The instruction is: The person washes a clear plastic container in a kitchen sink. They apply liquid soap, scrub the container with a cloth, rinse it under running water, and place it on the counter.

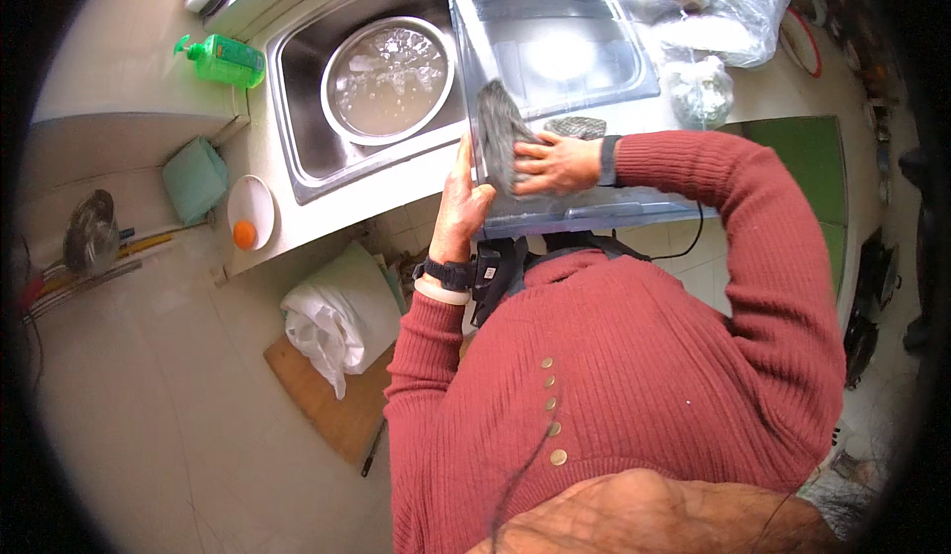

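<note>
A clear bluish plastic bin (624, 216) tilts over the counter edge and the right part of the sink, in front of my body. My left hand (464, 209) grips its left wall, thumb on the near side. Inside it, my right hand (557, 166) presses a wet-looking grey cloth (498, 112) against the left part of the bin, with fingers spread over it. A grey-green textured cloth or pad (576, 128) shows just beyond my right hand; whether it lies in the bin or behind its clear wall, I cannot tell.
In the left bowl of the stainless steel sink (301, 145) stands a round metal basin (329, 112) of cloudy, sudsy water. A green pump bottle (230, 61) lies left of it. A white plate (256, 201) with an orange item sits near the corner. Plastic bags (743, 12) crowd the right.
</note>
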Available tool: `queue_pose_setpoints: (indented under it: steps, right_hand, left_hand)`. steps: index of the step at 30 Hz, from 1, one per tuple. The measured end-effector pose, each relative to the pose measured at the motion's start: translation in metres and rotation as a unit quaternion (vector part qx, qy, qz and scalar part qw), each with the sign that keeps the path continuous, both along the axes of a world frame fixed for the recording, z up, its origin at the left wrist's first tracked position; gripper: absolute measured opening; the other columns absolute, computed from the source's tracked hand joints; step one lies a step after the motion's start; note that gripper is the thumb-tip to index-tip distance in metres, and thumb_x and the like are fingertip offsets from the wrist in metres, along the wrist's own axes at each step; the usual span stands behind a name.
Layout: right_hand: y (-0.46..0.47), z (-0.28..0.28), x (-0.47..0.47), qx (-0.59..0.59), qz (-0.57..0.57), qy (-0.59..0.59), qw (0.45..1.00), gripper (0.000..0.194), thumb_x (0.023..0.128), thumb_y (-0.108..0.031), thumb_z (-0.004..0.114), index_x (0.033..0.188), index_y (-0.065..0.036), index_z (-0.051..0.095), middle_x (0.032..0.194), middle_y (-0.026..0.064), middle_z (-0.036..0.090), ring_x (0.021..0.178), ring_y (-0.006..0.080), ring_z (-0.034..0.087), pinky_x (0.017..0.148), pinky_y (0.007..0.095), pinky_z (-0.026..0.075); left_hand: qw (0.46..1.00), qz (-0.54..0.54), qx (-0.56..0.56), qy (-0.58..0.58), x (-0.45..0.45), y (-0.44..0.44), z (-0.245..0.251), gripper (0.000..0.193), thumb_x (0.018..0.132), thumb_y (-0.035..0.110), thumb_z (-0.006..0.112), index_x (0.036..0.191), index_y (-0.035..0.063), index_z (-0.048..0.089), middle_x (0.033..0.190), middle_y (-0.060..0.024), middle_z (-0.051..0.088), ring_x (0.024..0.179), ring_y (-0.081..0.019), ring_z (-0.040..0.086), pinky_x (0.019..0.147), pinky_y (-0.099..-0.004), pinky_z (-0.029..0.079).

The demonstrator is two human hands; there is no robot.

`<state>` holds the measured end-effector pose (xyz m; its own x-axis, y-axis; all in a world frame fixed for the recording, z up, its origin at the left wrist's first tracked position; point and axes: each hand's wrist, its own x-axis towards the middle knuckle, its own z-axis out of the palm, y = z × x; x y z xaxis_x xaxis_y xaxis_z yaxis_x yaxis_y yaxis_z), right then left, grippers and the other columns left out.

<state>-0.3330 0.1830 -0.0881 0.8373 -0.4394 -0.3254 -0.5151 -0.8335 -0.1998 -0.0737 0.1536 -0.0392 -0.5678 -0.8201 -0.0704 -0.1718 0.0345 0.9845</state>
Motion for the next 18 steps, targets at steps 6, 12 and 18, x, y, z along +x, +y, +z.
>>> queue_pose_setpoints:
  steps: [6,12,18]
  right_hand:
    - [-0.013,0.020,-0.097,0.034,-0.133,0.106,0.985,0.102,0.070,-0.030,0.087,0.157,-0.036,0.032,0.168,0.0103,0.020,0.155,0.0353,0.017,0.119,0.0602,0.026]
    - [-0.037,-0.004,0.007,0.017,-0.133,0.007,0.991,0.086,0.087,-0.031,0.068,0.161,-0.022,0.025,0.167,0.0171,0.021,0.154,0.0402,0.015,0.123,0.0582,0.018]
    - [-0.024,-0.003,0.045,0.016,0.106,-0.083,0.991,0.061,0.093,-0.023,0.058,0.151,-0.029,0.041,0.162,0.0059,0.035,0.152,0.0311,0.028,0.121,0.0578,0.023]
  left_hand:
    - [0.999,-0.009,-0.006,-0.038,0.011,-0.009,-0.001,0.088,0.071,-0.011,0.049,0.157,-0.0018,0.030,0.152,-0.0180,0.047,0.132,-0.0205,0.047,0.093,-0.0229,0.044]
    - [0.999,-0.022,-0.014,-0.033,0.023,-0.035,-0.014,0.089,0.071,-0.014,0.048,0.157,0.0015,0.033,0.150,-0.0132,0.048,0.125,-0.0188,0.051,0.089,-0.0247,0.048]
    - [0.996,-0.032,0.077,-0.003,0.048,-0.056,-0.005,0.093,0.070,-0.014,0.050,0.158,0.0059,0.032,0.154,-0.0110,0.044,0.131,-0.0248,0.049,0.095,-0.0313,0.049]
